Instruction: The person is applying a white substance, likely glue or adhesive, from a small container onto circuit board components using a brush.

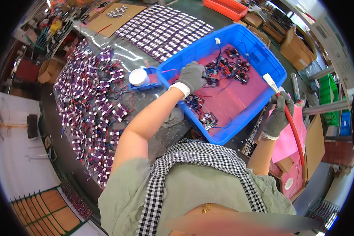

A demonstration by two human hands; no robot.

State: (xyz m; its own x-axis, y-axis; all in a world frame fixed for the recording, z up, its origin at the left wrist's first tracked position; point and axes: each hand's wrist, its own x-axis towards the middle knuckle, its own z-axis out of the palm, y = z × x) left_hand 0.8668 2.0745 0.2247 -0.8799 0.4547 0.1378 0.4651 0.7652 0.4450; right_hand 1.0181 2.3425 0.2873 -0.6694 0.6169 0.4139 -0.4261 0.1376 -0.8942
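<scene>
My left hand (191,77), in a grey work glove, reaches over the near left wall of a blue plastic bin (268,56). Its fingers are closed around the edge of a small wired circuit board (213,80). More wired boards (239,70) lie on the bin's pink bottom, with another few (208,120) in its near corner. My right hand (278,113), also gloved, holds a brush with a red handle (293,129) and pale bristles (270,80), bristles up, beside the bin's right wall. A white round tub (138,77) stands in a small blue tray (157,84) left of the bin.
Many purple circuit boards with wires (88,97) cover the table's left side. A panel of boards in rows (165,32) lies beyond, beside a cardboard sheet (126,17). An orange crate (227,8) is at the back; cardboard boxes (298,50) and pink sheets (289,135) are on the right.
</scene>
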